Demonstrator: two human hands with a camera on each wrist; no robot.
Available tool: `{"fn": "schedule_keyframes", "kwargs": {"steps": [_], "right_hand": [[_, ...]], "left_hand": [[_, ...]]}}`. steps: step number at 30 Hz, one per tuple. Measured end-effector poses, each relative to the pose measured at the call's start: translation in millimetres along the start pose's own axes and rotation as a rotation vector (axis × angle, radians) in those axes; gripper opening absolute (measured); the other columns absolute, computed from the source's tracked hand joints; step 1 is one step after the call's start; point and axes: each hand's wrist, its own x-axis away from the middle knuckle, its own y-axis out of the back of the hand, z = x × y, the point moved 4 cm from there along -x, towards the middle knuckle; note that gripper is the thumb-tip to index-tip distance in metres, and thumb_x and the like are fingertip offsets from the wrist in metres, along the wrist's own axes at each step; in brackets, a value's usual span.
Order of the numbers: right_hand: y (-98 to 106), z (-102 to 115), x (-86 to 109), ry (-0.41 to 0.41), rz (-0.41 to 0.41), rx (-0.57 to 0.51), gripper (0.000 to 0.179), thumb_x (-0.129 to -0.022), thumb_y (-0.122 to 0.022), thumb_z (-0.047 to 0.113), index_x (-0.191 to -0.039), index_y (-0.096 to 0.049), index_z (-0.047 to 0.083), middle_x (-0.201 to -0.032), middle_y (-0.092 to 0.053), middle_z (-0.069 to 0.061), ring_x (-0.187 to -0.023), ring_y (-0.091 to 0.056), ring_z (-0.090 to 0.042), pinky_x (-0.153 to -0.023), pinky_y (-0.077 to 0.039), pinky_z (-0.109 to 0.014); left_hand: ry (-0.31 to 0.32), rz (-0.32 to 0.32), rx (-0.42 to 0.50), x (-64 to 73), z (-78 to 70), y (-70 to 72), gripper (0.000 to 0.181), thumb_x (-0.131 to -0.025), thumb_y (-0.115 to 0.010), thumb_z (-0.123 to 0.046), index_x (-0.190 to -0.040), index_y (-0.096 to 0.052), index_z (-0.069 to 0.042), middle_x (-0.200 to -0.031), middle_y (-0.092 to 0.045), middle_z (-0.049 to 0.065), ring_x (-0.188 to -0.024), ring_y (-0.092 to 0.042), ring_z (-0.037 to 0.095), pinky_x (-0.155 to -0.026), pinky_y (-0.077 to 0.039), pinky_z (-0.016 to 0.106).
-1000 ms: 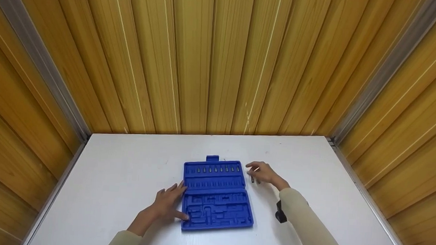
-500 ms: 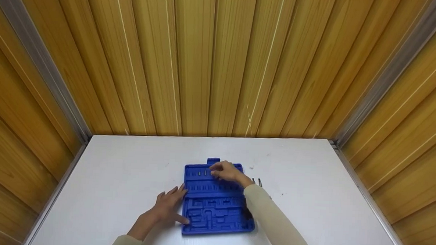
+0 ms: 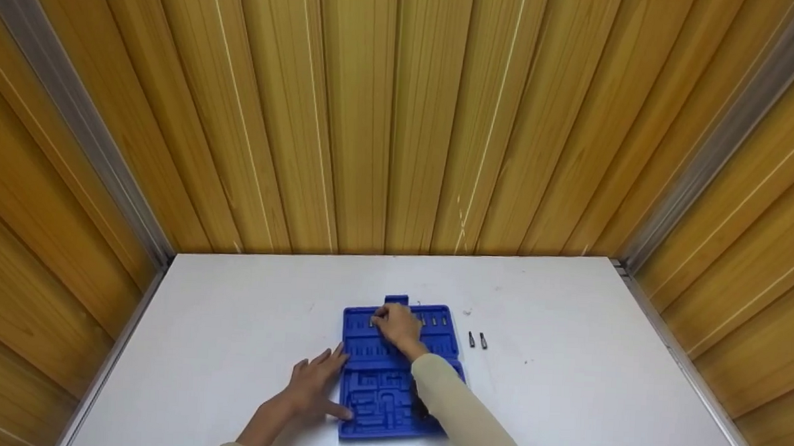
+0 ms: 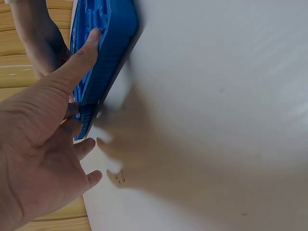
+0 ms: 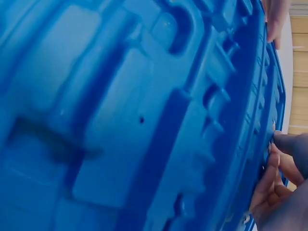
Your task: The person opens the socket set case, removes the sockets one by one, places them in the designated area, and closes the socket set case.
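A blue plastic bit case [image 3: 364,436] lies unfolded on the white table, with moulded recesses in both halves. Small metal screwdriver bits [image 3: 434,321] stand in a row in its far half; my right hand [image 3: 400,327] covers part of that row. At the row's left end, the thumb and fingertips of this hand pinch a bit, mostly hidden between them. In the right wrist view the fingers [image 5: 269,180] are bunched at the far half. My left hand [image 3: 313,383] rests against the case's left side, thumb [image 4: 84,55] on the near half's rim and fingers spread.
Two loose bits [image 3: 477,340] lie side by side on the table [image 3: 564,378], right of the case. A latch tab [image 3: 396,299] sticks out from the case's far edge. Wood-look panels [image 3: 361,127] wall in the table at the back and sides.
My right hand has moved left from beside the loose bits to the left part of the case's bit row, uncovering two bits on the table. The left hand has stayed at the case's side.
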Motion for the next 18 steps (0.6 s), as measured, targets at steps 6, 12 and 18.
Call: {"fn": "schedule_keyframes", "kwargs": {"steps": [6,12,18], "right_hand": [[2.3,-2.0,2.0,-0.014,0.042,0.031,0.019,-0.093,-0.076,0.023,-0.108,-0.08,0.012,-0.101,-0.079,-0.007,-0.096,-0.073,-0.027,-0.08,-0.058,-0.048],[3.2,3.7,0.4,-0.004,0.155,0.049,0.026,-0.096,-0.072,0.02,-0.12,-0.073,0.01,-0.112,-0.073,-0.012,-0.104,-0.069,-0.031,-0.091,-0.055,-0.055],[1.7,10.8,2.1,0.05,0.181,0.043,0.023,-0.098,-0.067,0.016,-0.12,-0.062,0.008,-0.116,-0.065,-0.017,-0.108,-0.064,-0.037,-0.092,-0.053,-0.059]], "left_hand": [[-0.012,0.013,0.014,0.6,-3.2,-3.6,0.111,-0.069,-0.093,-0.038,-0.155,-0.036,0.004,-0.168,-0.023,0.023,-0.153,-0.022,0.052,-0.116,-0.011,0.079],[-0.022,0.002,-0.002,-0.1,-4.2,0.1,0.111,-0.068,-0.094,-0.038,-0.154,-0.037,0.005,-0.168,-0.024,0.024,-0.152,-0.023,0.052,-0.116,-0.012,0.079],[-0.014,-0.019,-0.013,0.2,-1.8,2.9,0.11,-0.067,-0.094,-0.038,-0.153,-0.04,0.004,-0.167,-0.026,0.024,-0.152,-0.024,0.052,-0.116,-0.014,0.079]]}}
